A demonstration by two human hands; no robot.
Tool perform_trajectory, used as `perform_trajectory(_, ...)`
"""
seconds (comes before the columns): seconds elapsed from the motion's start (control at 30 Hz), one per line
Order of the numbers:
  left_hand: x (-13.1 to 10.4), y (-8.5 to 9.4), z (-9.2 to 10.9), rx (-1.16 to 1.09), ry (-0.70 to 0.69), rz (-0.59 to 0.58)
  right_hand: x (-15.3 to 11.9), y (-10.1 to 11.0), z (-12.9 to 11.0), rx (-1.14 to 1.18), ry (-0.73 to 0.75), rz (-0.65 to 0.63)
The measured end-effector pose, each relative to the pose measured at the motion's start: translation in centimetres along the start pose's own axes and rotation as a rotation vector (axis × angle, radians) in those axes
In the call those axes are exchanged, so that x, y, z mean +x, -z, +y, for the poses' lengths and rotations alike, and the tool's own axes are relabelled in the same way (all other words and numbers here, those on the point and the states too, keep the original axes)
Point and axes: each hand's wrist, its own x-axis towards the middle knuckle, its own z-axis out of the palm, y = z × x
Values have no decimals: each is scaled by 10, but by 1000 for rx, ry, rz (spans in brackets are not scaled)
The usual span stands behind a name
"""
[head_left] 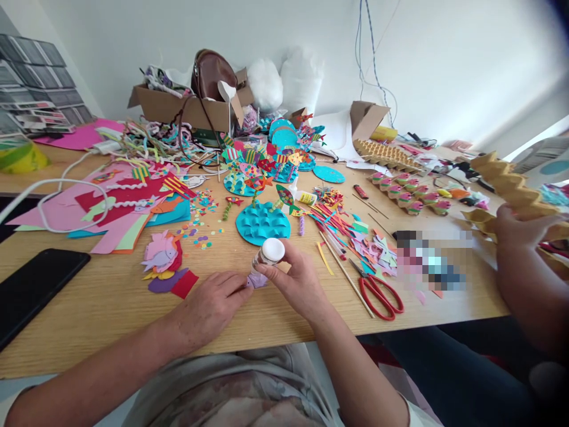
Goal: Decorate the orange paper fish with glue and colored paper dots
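Observation:
My right hand [302,281] is closed around a small white glue bottle [269,254], its round white end facing up toward me. Directly under the bottle lies a purple paper fish [258,281] on the table. My left hand [213,305] rests there with fingers together, their tips pinning the fish's left edge. The bottle's lower end is partly hidden, so I cannot tell if it touches the paper. Just beyond stands a blue scalloped disc [263,224] with paper fish on twisted stems. A pile of coloured paper fish cutouts [163,255] lies to the left.
Red-handled scissors [381,295] and a thin wooden stick [349,276] lie at right, near paper scraps [377,249]. A black phone [42,290] is at far left. Another person's hand [520,228] holds an egg-carton piece [511,187]. A cardboard box [178,110] stands behind.

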Motion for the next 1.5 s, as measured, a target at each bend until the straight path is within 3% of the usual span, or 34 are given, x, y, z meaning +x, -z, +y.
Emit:
perform_trajectory(0.27, 0, 0, 0, -18, 7, -2, -4, 5, -3, -2, -1, -28)
perform_trajectory(0.73, 3, 3, 0, 34, -55, 55, -12, 20, 1, -77, -41, 43)
perform_trajectory(1.5, 0, 2, -1, 65, -77, 16, -2, 15, 3, -64, -12, 59)
